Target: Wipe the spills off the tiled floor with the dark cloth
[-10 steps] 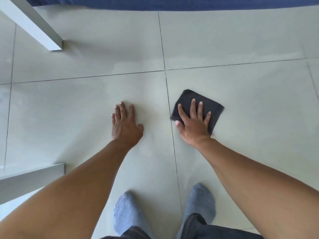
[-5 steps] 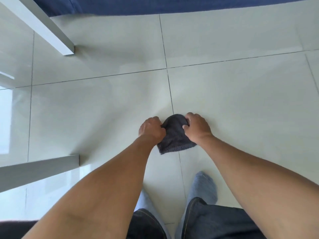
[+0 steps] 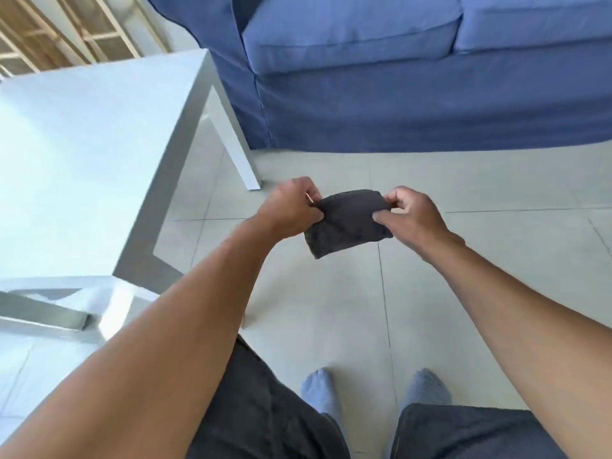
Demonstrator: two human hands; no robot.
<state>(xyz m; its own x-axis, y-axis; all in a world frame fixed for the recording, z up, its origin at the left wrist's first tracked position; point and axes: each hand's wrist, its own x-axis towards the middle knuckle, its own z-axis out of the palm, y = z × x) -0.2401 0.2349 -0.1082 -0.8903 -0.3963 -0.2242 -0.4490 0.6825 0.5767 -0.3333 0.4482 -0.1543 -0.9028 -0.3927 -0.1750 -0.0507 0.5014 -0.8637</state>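
Note:
The dark cloth (image 3: 347,223) is folded into a small rectangle and hangs in the air above the tiled floor (image 3: 480,260). My left hand (image 3: 291,203) pinches its upper left corner. My right hand (image 3: 410,210) pinches its upper right edge. Both arms reach forward from the bottom of the view. No spill shows on the pale tiles below the cloth.
A white table (image 3: 82,144) fills the left side, one leg (image 3: 238,150) standing just left of my hands. A blue sofa (image 3: 414,77) runs across the back. My feet in grey socks (image 3: 319,389) stand on the tiles below.
The cloth came off the floor, where both hands had gathered it, and is now held up between them. The view rose, so the sofa and the tabletop appear.

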